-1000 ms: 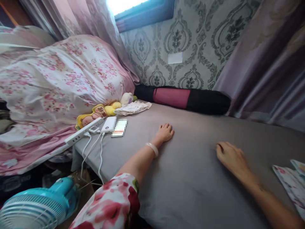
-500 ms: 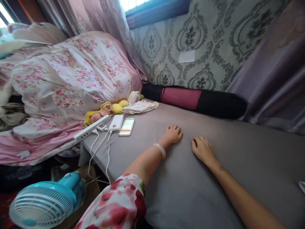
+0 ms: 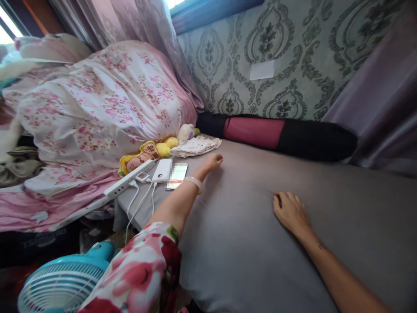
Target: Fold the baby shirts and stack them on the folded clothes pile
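Observation:
My left hand [image 3: 214, 162] is stretched forward over the grey bed sheet [image 3: 241, 243], just short of a folded white patterned cloth [image 3: 195, 146]. Seen nearly end-on, its fingers look bent, and whether they are apart or closed does not show. A pale bangle [image 3: 194, 184] circles that wrist, beside a phone [image 3: 177, 176] with a blurred screen. Further right, my right hand [image 3: 291, 211] rests palm down on the sheet, fingers loosely extended and holding nothing.
A white power strip [image 3: 130, 178] and a white power bank [image 3: 162, 171] with cables lie at the left edge. Plush toys [image 3: 166, 146] sit behind them. A long black and maroon bag [image 3: 254, 131] lies along the wall. A blue fan [image 3: 65, 278] stands lower left.
My left hand has moved forward and left, from lying on the sheet towards the folded cloth. My right hand stays on the sheet, and the view has shifted slightly.

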`<state>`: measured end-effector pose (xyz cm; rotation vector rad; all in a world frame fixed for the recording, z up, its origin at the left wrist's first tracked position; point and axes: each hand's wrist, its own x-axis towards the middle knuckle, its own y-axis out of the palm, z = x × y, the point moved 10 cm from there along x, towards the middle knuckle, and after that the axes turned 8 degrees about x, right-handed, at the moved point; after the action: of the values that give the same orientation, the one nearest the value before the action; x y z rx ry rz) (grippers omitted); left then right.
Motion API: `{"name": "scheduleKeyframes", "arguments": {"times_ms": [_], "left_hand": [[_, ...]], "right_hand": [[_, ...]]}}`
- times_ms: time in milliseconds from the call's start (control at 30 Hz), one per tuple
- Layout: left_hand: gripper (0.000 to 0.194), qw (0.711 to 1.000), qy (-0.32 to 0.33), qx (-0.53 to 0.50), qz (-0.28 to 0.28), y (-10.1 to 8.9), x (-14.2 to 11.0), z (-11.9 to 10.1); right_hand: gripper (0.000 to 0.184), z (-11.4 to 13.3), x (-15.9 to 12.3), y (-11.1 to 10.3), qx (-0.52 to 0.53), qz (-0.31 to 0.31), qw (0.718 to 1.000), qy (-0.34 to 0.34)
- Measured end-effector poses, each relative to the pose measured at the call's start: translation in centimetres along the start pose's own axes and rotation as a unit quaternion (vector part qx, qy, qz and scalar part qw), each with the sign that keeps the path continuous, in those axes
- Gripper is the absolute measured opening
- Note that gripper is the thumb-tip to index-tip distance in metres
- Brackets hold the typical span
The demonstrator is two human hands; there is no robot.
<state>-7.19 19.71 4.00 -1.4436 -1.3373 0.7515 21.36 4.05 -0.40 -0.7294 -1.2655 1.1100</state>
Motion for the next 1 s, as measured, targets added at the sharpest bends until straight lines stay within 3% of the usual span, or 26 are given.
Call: {"name": "scheduleKeyframes", "arguments": {"times_ms": [267, 400, 767, 1000], "left_hand": [[0.034, 0.979, -0.151, 0.107, -0.086, -8.3, -0.7, 11.3], [0.037, 0.955, -0.195, 0.217, -0.059, -10.1, -1.1, 14.5], [0.023, 0.945, -0.24, 0.221, -0.018, -9.7, -1.1, 17.3], [0.008, 0.94, -0.273, 0.197, -0.047, -10.4, -0.9, 17.1]], "right_hand": [[0.031, 0.2, 0.0, 0.0, -0.012, -0.01, 1.0, -0.002], [0.031, 0.0, -0.1, 0.0, -0.012, -0.011, 1.0, -0.001], [0.028, -0.2, 0.0, 0.1, 0.001, -0.001, 1.0, 0.005], [0.027, 0.1, -0.1, -0.2, -0.007, 0.007, 1.0, 0.004]]}}
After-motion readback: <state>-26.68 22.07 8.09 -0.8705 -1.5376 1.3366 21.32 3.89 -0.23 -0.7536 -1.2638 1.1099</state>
